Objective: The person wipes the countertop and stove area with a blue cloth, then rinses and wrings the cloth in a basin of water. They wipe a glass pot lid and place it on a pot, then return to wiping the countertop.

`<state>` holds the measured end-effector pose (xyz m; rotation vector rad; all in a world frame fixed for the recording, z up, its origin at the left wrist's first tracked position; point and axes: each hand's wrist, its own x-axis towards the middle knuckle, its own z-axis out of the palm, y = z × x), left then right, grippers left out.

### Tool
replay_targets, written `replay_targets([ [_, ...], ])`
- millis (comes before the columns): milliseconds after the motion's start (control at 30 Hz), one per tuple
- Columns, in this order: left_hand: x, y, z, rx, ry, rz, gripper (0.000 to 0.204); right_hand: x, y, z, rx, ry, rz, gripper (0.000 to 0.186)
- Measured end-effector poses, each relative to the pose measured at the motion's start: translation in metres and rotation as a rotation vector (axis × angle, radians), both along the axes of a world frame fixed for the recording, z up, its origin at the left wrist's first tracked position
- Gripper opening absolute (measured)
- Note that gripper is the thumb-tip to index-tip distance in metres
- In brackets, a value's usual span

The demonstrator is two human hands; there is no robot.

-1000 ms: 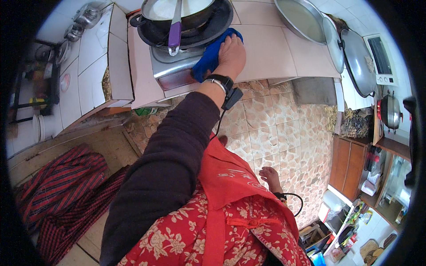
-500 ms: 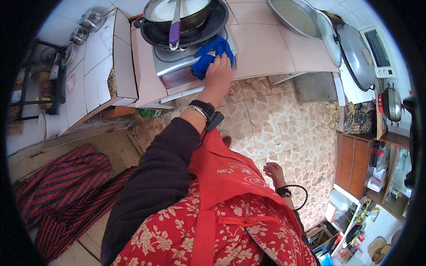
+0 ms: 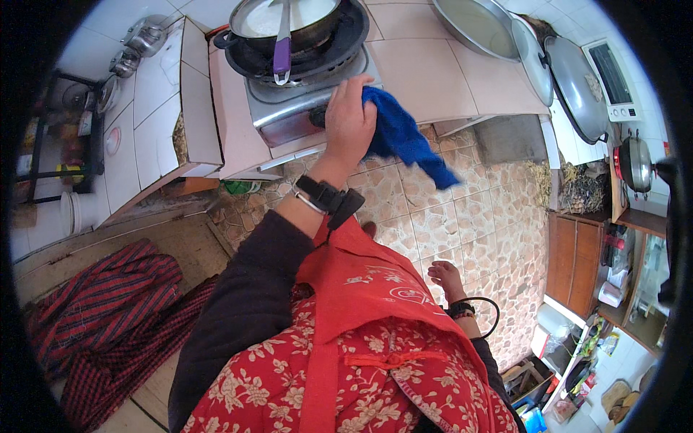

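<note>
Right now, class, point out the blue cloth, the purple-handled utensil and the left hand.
Blue cloth point(image 3: 401, 133): head view, middle of its loose length.
Purple-handled utensil point(image 3: 282, 55): head view, purple grip.
Left hand point(image 3: 351, 121): head view, back of the hand.

The blue cloth point(image 3: 399, 130) no longer lies bunched on the stove point(image 3: 285, 115); it trails from the left hand point(image 3: 351, 119), stretched out past the worktop point(image 3: 426, 79). More of the stove's front edge shows.

Your left hand point(image 3: 351, 119) is hiding the gripped part of the blue cloth point(image 3: 398, 133) and some of the stove point(image 3: 285, 128); the top edge is cutting off the pan point(image 3: 314, 42) and basin point(image 3: 465, 41) (the dark rack point(image 3: 54, 173) is looking blurred).
</note>
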<state>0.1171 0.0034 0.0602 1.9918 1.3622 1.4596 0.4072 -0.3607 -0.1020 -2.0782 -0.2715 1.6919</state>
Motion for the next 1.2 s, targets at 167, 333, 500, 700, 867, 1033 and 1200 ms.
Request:
replay_targets([
  [167,0.015,0.049,-0.032,0.117,0.353,0.077,0.036,-0.005,-0.001,0.006,-0.03,-0.018,-0.028,0.025],
  [333,0.021,0.064,-0.08,0.106,0.615,0.061,0.042,-0.007,-0.002,0.011,-0.015,0.0,-0.044,0.027],
  [500,0.01,0.056,-0.086,0.159,0.663,0.045,0.039,-0.004,0.001,0.01,-0.003,-0.028,-0.01,0.028],
  [700,-0.004,0.043,-0.085,0.19,0.651,-0.02,0.038,0.002,0.012,0.004,0.01,-0.037,0.054,0.029],
  [867,-0.002,0.041,-0.092,0.207,0.585,-0.046,0.026,0.003,0.022,0.001,0.028,-0.003,0.062,0.027],
  [1033,0.008,0.027,-0.111,0.167,0.669,-0.13,0.018,0.003,0.027,0.002,0.005,-0.021,0.077,0.025],
  [1200,0.018,0.021,-0.125,0.07,0.653,-0.157,0.011,0.002,0.018,0.007,0.027,-0.01,0.048,0.026],
])
